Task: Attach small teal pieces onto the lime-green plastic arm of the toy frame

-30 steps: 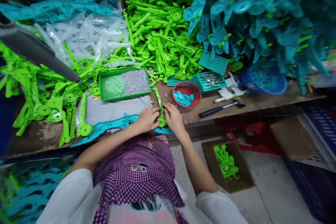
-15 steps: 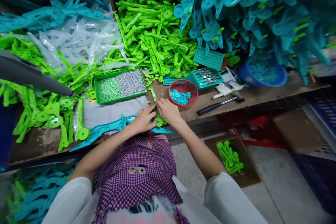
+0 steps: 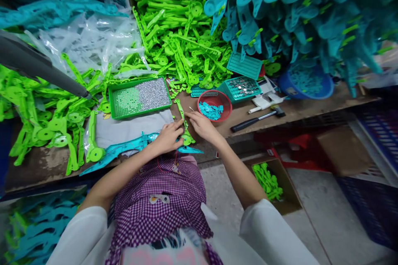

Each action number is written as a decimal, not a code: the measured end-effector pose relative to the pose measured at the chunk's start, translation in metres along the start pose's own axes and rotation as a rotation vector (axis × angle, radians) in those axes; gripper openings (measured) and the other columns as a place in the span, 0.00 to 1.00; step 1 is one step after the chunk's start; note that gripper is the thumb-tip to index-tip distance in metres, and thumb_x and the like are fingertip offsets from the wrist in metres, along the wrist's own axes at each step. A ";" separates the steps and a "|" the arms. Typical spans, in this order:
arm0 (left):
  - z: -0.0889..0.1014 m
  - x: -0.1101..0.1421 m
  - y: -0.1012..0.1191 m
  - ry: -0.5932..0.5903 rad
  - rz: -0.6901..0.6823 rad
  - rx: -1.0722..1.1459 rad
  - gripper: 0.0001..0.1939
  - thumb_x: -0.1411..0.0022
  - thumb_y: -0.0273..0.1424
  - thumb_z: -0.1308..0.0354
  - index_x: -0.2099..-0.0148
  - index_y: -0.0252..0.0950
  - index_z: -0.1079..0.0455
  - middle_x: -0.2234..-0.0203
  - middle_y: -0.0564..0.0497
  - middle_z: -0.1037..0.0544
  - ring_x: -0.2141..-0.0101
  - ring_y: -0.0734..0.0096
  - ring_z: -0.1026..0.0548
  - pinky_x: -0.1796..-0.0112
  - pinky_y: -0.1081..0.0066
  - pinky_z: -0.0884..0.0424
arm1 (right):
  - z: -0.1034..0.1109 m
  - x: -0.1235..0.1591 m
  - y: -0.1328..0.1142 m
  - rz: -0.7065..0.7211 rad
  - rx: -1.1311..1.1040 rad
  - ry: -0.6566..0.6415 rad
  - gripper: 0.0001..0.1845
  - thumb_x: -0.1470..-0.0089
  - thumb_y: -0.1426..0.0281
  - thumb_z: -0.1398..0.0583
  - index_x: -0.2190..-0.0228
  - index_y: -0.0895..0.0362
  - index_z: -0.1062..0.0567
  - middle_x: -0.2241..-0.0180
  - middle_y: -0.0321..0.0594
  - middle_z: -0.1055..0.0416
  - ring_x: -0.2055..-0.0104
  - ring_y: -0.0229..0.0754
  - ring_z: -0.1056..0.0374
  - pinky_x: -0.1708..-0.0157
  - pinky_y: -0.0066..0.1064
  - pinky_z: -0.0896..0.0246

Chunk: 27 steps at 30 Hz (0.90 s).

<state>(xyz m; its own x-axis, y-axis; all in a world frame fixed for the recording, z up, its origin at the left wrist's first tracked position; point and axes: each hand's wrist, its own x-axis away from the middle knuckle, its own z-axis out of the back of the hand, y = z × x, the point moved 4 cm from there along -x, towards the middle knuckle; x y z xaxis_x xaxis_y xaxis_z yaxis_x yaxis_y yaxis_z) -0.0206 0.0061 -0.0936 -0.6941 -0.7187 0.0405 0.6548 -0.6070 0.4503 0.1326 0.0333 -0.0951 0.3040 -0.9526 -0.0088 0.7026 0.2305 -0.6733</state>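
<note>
Both hands meet at the bench edge. Left hand [image 3: 168,136] presses fingers down on one teal plastic arm [image 3: 124,149] lying flat there; right hand [image 3: 201,125] pinches one green plastic arm [image 3: 184,124] laid across it. Just beyond: one green tray [image 3: 124,103] of silver screws, one red basket [image 3: 214,109], one teal basket [image 3: 241,89], one hammer [image 3: 256,119]. One cardboard box [image 3: 281,184] on the floor.
</note>
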 end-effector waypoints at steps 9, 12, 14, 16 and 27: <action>-0.001 0.000 -0.001 -0.031 0.001 -0.012 0.08 0.37 0.32 0.48 0.58 0.35 0.32 0.36 0.42 0.42 0.46 0.55 0.33 0.49 0.54 0.35 | -0.020 0.041 -0.004 -0.044 -0.127 0.266 0.16 0.40 0.71 0.50 0.57 0.57 0.24 0.57 0.47 0.25 0.53 0.43 0.30 0.50 0.37 0.36; -0.001 0.000 -0.001 -0.026 0.001 -0.021 0.08 0.37 0.32 0.49 0.59 0.36 0.32 0.36 0.43 0.42 0.47 0.56 0.32 0.49 0.54 0.34 | -0.025 0.042 0.000 -0.011 -0.097 0.282 0.16 0.40 0.70 0.49 0.56 0.56 0.24 0.56 0.47 0.25 0.52 0.44 0.30 0.49 0.39 0.36; -0.002 0.000 -0.001 -0.010 0.000 -0.031 0.08 0.37 0.33 0.49 0.59 0.36 0.32 0.36 0.44 0.41 0.48 0.56 0.32 0.49 0.54 0.35 | -0.026 0.042 0.004 0.016 -0.069 0.268 0.16 0.40 0.70 0.48 0.56 0.55 0.23 0.55 0.47 0.26 0.52 0.45 0.31 0.49 0.40 0.36; -0.003 0.000 -0.001 -0.001 -0.006 -0.039 0.08 0.37 0.33 0.49 0.59 0.36 0.31 0.36 0.44 0.41 0.48 0.56 0.32 0.50 0.54 0.35 | -0.028 0.041 0.007 0.039 -0.073 0.246 0.17 0.40 0.71 0.48 0.54 0.55 0.24 0.55 0.46 0.26 0.51 0.45 0.32 0.49 0.41 0.36; -0.004 -0.001 -0.002 0.000 0.001 -0.039 0.09 0.37 0.33 0.49 0.58 0.36 0.32 0.35 0.44 0.42 0.47 0.56 0.32 0.50 0.54 0.34 | -0.029 0.041 0.029 -0.037 -0.323 0.206 0.19 0.42 0.71 0.47 0.51 0.53 0.25 0.52 0.44 0.28 0.49 0.42 0.33 0.46 0.40 0.39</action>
<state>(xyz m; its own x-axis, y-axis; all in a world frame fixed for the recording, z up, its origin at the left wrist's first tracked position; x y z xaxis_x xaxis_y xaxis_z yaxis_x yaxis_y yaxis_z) -0.0198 0.0063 -0.0979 -0.6937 -0.7190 0.0411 0.6665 -0.6194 0.4149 0.1471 -0.0051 -0.1368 0.1240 -0.9866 -0.1065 0.4618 0.1524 -0.8738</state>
